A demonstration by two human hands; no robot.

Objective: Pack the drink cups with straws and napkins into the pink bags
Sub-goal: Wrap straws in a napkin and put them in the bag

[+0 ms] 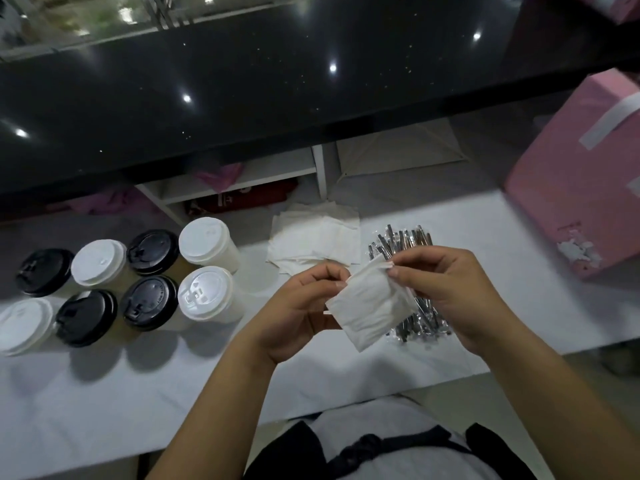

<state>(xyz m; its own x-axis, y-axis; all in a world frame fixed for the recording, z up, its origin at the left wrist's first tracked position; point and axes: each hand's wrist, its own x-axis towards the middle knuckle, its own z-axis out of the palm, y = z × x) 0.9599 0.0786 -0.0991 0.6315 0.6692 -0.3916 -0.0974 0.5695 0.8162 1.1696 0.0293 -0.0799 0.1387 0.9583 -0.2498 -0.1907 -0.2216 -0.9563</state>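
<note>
Both hands pinch one folded napkin [370,306] above the straws [401,240]: left hand [304,306] at its left corner, right hand [446,289] at its far corner. The pink bag [571,188] stands far right, nearer the right hand.

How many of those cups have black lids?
4 black-lidded cups, all on the left of the table. Back row: far left and third along. Front row: the middle two. None seems hidden.

Eight cups [206,296] with black or white lids stand in two rows at the left edge of the table [104,393]. Napkins [311,244] lie piled at the back edge, with wrapped straws [401,242] just beside them. One napkin [370,306] is held up over the straws. A pink bag [571,174] stands at the right edge.
</note>
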